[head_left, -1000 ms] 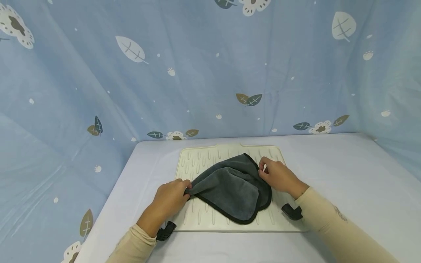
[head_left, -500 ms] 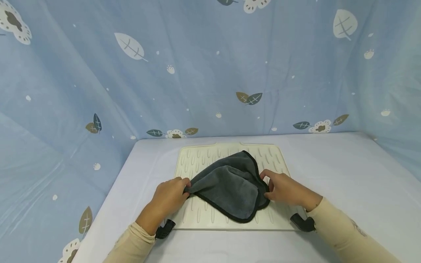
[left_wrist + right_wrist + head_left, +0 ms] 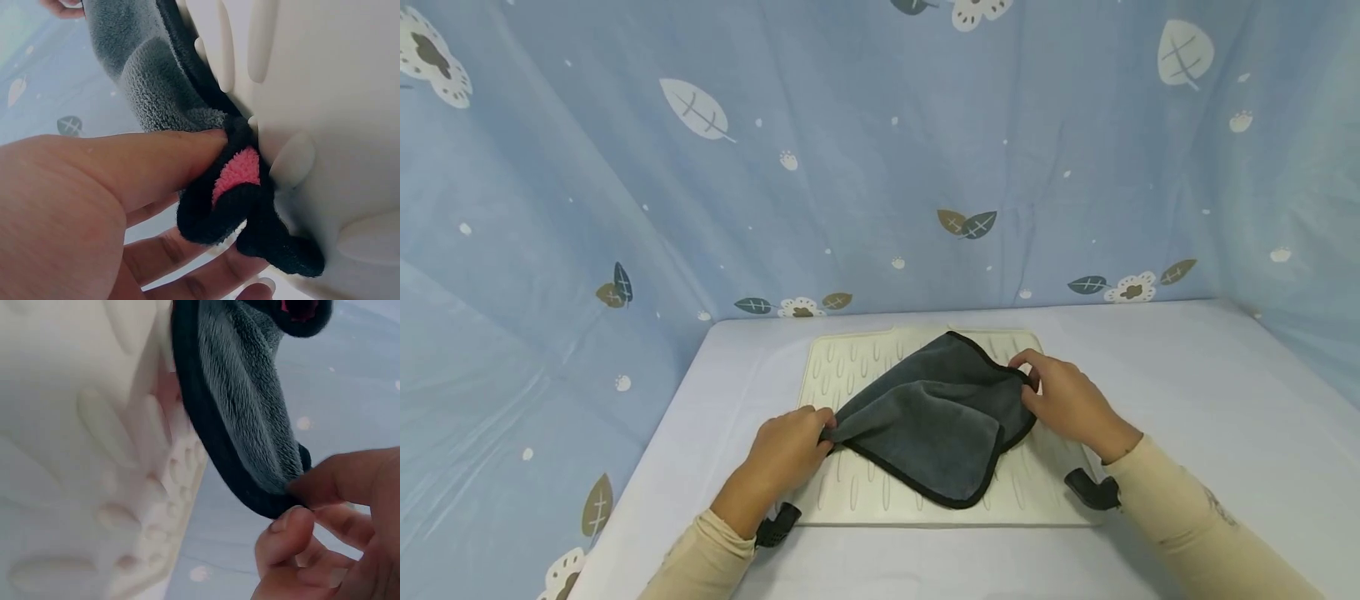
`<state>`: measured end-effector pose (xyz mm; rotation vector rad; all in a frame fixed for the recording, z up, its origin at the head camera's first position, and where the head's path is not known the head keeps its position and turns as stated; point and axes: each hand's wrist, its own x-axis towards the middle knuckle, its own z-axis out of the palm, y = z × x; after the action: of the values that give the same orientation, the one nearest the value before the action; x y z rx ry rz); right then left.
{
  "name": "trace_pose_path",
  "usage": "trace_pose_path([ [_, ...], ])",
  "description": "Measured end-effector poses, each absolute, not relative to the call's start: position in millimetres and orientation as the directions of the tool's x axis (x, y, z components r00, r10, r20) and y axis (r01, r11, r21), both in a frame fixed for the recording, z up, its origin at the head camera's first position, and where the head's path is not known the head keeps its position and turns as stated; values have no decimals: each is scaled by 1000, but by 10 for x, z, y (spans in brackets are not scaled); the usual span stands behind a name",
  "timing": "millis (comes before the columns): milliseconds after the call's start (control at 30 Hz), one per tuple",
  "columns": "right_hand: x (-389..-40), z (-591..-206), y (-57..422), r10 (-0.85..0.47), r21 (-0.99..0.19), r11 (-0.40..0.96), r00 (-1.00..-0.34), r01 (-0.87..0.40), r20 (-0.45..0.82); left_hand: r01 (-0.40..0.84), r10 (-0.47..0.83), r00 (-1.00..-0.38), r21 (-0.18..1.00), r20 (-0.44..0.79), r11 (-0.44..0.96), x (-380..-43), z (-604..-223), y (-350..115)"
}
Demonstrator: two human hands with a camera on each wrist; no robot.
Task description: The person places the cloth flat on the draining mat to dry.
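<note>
A dark grey cloth with a black edge lies loosely folded over a cream ridged mat. My left hand pinches a gathered corner at the cloth's left end; in the left wrist view a bit of pink underside shows between the black edges, just past the thumb. On the far right side, my right hand pinches the cloth's black edge between thumb and fingers. The right wrist view has that edge lifted off the mat, stretching up from the fingertips.
The mat rests on a white-covered table. Behind and to the left hangs a blue curtain with leaf and flower prints. A black device sits at the left wrist, another black device at the right.
My right hand first slid down the cloth's right edge, then took hold and drew that edge up and to the right, spreading the cloth. The left hand kept its grip in place.
</note>
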<state>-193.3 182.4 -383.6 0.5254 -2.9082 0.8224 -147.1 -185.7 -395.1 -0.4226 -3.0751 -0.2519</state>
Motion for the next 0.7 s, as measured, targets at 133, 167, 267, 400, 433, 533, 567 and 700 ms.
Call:
trace_pose_path([
  [133, -1981, -3880, 1863, -265, -533, 779, -944, -331, 198, 275, 269, -961, 147, 62, 950, -1460, -3945, -1836],
  [167, -1992, -3899, 1872, -262, -545, 772, -945, -327, 196, 278, 271, -960, 145, 68, 950, -1459, -3946, -1832],
  [267, -2009, -3950, 1894, -268, -581, 752, -949, -313, 164, 277, 271, -961, 153, 62, 948, -1468, -3950, -1826],
  [400, -2015, -3997, 1917, -301, -601, 738, -946, -308, 116, 246, 251, -968, 183, -5, 952, -1488, -3928, -1848],
  [433, -2016, -4002, 1921, -307, -604, 735, -946, -307, 106, 239, 248, -968, 192, -23, 952, -1492, -3910, -1858],
  [533, -2019, -4011, 1930, -336, -611, 721, -936, -326, 104, 226, 241, -969, 204, -52, 952, -1520, -3821, -1866],
  [567, -2020, -4017, 1932, -341, -612, 719, -935, -329, 102, 231, 246, -968, 202, -52, 952, -1536, -3780, -1857],
  [700, -2016, -4032, 1946, -363, -623, 710, -929, -327, 75, 279, 286, -958, 149, -23, 949, -1659, -3615, -1752],
])
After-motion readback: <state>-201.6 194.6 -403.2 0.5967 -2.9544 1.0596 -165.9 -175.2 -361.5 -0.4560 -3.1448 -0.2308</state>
